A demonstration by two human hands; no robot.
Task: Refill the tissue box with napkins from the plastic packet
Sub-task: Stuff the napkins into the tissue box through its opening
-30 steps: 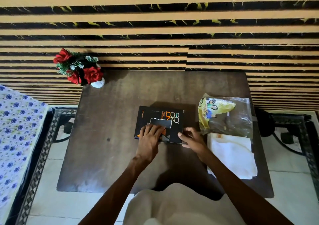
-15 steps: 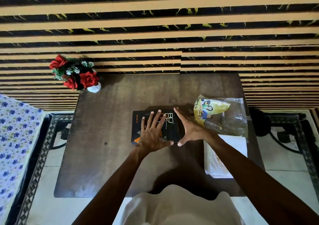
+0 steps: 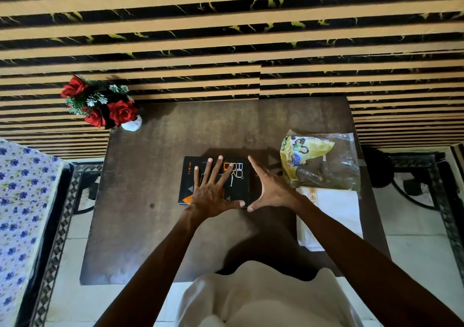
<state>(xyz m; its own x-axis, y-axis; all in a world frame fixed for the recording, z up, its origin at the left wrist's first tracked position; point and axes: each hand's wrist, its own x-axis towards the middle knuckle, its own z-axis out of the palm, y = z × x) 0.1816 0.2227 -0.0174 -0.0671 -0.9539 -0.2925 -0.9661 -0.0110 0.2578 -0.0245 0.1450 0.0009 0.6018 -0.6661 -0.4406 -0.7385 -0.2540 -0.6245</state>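
A flat black tissue box [image 3: 239, 184] with orange marks lies in the middle of the brown table [image 3: 155, 176]. My left hand [image 3: 213, 188] rests flat on top of it, fingers spread, covering its opening. My right hand [image 3: 270, 188] stands open against the box's right side, thumb near its front corner. To the right lies a clear plastic packet [image 3: 324, 163] with a yellow printed label, and in front of it a stack of white napkins [image 3: 334, 211], partly hidden by my right forearm.
A small white vase of red artificial roses [image 3: 100, 105] stands at the table's far left corner. A striped wall runs behind the table. A blue-flowered bed [image 3: 22, 201] lies to the left. Dark metal furniture frames stand on both sides on the tiled floor.
A second ago my left fingers pressed at the box's opening with my right hand curled beside it. Both hands have since spread open and flat; they hardly moved in the last half second.
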